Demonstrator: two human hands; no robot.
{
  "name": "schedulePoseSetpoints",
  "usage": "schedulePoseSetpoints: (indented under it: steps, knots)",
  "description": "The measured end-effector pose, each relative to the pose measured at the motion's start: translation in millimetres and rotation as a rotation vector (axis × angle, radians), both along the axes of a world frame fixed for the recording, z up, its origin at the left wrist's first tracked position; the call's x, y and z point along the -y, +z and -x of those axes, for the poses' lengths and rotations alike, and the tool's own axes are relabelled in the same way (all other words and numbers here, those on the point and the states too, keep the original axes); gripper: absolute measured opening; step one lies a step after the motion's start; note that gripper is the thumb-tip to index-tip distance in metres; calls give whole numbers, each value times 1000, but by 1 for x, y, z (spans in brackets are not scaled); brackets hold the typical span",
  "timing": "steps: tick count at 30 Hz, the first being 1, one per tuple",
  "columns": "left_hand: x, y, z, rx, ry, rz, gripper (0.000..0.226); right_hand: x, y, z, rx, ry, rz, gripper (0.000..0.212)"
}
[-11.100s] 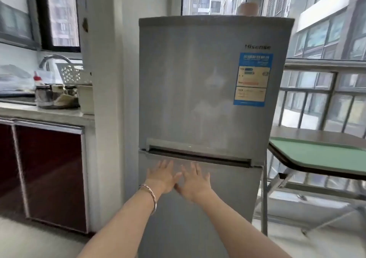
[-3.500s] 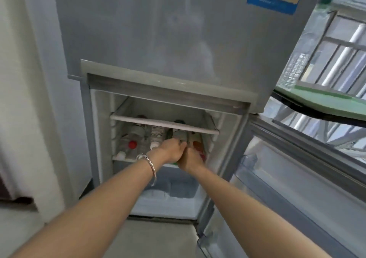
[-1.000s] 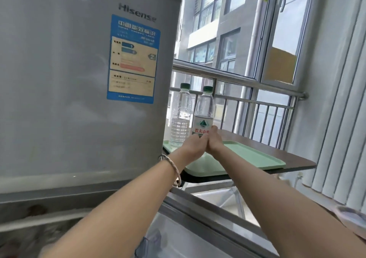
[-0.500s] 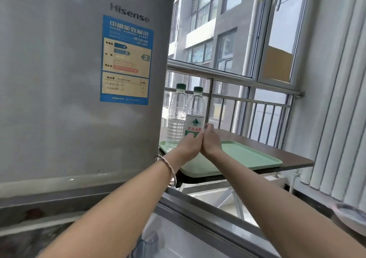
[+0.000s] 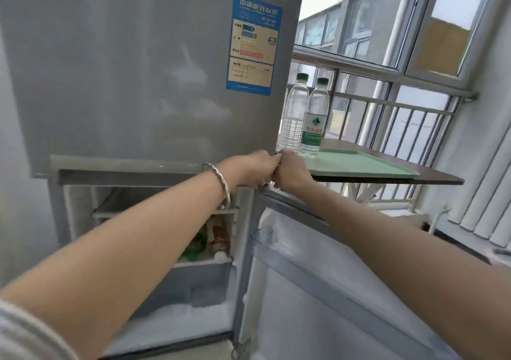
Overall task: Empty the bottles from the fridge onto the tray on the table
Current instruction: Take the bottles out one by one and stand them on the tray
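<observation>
Grey sheet metal makes up the largest item, a tall two-door brushed-steel fridge, whose lower white-lined door stands swung wide to the person's right, evidently left so to keep the shelves reachable between trips. Next in size, the dark brown flat-topped table stands just beside the fridge against the railed window, near enough that one turn of the body serves both. On it lies the pale green rectangular plastic tray, most of its surface bare. Two clear plastic water bottles with green caps stand upright and touching at the tray's corner nearest the fridge: the one with no visible label on the fridge side and the green-labelled one beside it, packed close in my judgement to leave room for more. Inside the fridge, a red-labelled bottle and a green-labelled bottle lie on the lower shelf, partly hidden by the forearm, so the task is unfinished. The left hand, wearing a silver bangle, and the right hand are loosely curled, knuckles together, in front of the tray's near edge; neither grips any object that I can see.
</observation>
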State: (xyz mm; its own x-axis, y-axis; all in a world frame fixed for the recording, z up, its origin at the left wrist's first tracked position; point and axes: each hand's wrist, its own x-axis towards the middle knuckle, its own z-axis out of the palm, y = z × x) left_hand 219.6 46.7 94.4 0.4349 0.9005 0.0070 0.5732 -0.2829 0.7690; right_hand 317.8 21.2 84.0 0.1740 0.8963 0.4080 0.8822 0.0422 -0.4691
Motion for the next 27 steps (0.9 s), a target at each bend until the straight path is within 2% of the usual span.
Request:
schedulePoseSetpoints:
  steps: [2, 6, 10, 11, 16, 20, 23, 27]
  knots:
    - [4, -15, 30, -105, 18, 89, 57, -1, -22, 23, -8, 76, 86, 8]
    - [3, -46, 89, -354, 76, 176, 67, -21, -76, 69, 38, 212, 232, 33]
    - [-7, -91, 132, -557, 160, 138, 67, -46, -135, 110, 65, 340, 371, 15]
    - [-11, -105, 140, -564, 172, 132, 66, -53, -149, 120, 89, 358, 419, 16]
    - [-35, -165, 164, -574, 221, 112, 53, -91, -208, 156, 154, 426, 625, 51]
    - [-60, -217, 178, -579, 318, 39, 64, -120, -243, 164, 243, 404, 637, 80]
    - [-87, -259, 188, -566, 379, -3, 65, -144, -255, 169, 363, 408, 639, 86]
    - [-88, -274, 193, -498, 417, -20, 64, -181, -276, 184, 434, 429, 607, 84]
